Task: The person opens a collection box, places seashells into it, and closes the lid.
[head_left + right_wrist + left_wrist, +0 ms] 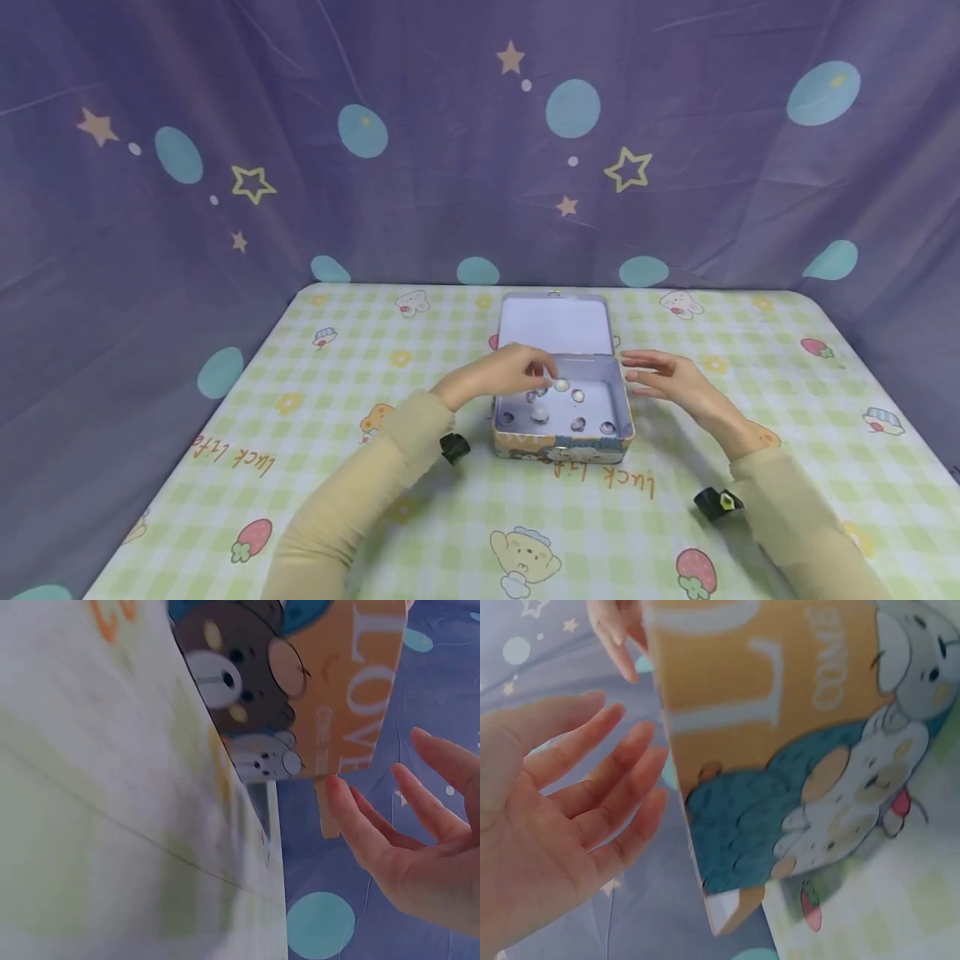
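Tin box [561, 433] between left hand [504, 372] over its rim and right hand [670, 379], both slack-fingered, empty.

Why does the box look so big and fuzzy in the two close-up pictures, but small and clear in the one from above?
In the head view the tin box sits farther off, evenly lit, so it looks small and sharp. In the left wrist view the camera is right beside the box, so its cartoon side looks huge and soft. In the right wrist view the tablecloth is a pale blur.
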Motion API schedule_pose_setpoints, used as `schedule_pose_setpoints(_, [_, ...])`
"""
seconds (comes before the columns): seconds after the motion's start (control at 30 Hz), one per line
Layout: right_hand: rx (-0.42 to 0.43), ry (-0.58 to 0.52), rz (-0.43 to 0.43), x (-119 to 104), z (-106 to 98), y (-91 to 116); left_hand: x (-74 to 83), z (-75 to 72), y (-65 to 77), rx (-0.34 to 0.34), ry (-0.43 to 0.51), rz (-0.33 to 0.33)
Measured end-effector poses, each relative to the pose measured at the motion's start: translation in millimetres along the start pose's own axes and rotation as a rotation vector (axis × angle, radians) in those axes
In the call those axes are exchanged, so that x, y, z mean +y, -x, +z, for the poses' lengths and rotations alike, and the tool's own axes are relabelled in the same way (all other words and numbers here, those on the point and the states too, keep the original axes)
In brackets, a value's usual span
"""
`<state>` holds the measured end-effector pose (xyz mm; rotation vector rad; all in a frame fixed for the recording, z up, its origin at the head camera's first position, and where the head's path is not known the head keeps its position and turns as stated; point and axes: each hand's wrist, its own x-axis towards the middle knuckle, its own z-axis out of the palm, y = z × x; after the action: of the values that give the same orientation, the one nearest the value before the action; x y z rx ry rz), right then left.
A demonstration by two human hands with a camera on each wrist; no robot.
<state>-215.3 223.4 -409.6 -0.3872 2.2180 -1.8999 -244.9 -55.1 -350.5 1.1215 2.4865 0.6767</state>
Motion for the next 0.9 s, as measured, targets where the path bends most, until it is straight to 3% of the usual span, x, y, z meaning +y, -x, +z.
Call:
schedule_pose_setpoints(0.47, [-0.005,0.077,0.073,-11.6,-13.1,-36.8,-27.3,-26.2,7.3,0.236,0.028,0.011])
schedule_pose_setpoints(0.63, [0.011,0.1,0.101,-10.2,-15.8,-49.0,-42.5,-27.1,7.2,0.312,0.056,-0.007])
schedule_pose_setpoints(0.9, [0.058,0.052,0.133,-6.9,-14.1,-60.9,-64.1,-20.5,2.3,0.452,0.18,-0.101])
